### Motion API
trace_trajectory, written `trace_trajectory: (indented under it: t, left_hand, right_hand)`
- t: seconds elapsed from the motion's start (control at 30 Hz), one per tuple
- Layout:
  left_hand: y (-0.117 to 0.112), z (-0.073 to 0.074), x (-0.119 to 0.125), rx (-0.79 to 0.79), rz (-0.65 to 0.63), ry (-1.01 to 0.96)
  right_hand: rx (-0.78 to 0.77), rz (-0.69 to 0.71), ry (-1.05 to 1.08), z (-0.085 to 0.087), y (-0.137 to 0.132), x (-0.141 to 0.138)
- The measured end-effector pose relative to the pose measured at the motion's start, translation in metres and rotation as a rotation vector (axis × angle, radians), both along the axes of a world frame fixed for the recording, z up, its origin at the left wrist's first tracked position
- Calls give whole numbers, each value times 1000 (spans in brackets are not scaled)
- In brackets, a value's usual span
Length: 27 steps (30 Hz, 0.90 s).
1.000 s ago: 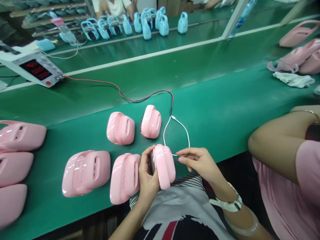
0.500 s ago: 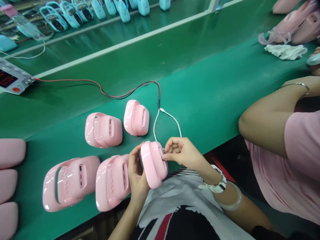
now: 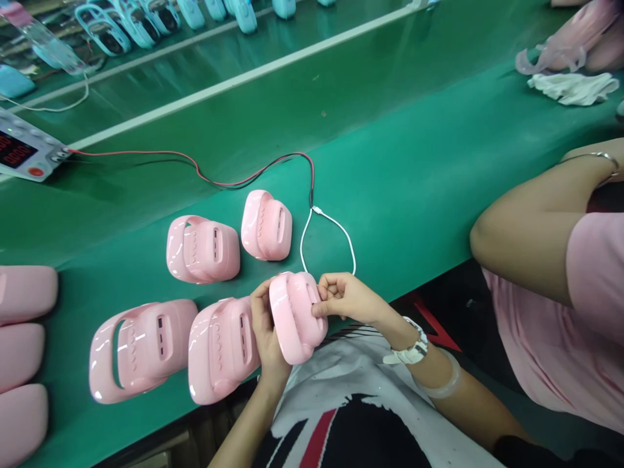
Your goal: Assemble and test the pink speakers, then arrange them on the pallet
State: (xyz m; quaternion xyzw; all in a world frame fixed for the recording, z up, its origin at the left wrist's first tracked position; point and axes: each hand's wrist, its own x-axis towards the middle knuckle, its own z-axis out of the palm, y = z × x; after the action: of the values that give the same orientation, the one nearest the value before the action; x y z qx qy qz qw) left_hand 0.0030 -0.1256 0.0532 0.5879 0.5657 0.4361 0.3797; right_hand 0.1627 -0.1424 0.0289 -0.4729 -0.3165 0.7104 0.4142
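My left hand grips a pink portable speaker with a carry handle from its left side, tilted above the bench edge. Against the slot on the speaker's right side, my right hand is closed in a pinch. A white cable loops down to that hand; its plug is hidden by the fingers. To the left lie more pink speakers: one right beside my left hand, another farther left, and two behind, a speaker and a speaker. Their slots with ports face up.
Red and black leads join the white cable to a power supply at the left. Pink casings line the left edge. Blue speakers stand beyond the ledge. A co-worker's arm rests at right, near a white cloth.
The held speaker and my right hand have shifted slightly left, with the fingers still at its slot. The view has moved a little, and the co-worker's hand has left the frame at right.
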Motion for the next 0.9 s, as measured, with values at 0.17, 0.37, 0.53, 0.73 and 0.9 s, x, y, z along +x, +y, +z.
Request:
trace_trajectory:
  t: [0.17,0.37,0.53,0.73,0.9]
  left_hand:
    - [0,-1,2,10,-75,-64]
    - [1,0,0,4,-89,-34]
    - [-1,1,1,-5,-95,-36]
    - [-3,6,1,-7,-127,-68]
    - [0,8,-6,-94,-193,-96]
  right_hand:
    - [-30,49,131,2,0,6]
    - [-49,76,162,1,4,11]
    - [-70,73,98,6,9,11]
    - [14,199,-75,14,20,16]
    - [15,276,28,11,22,22]
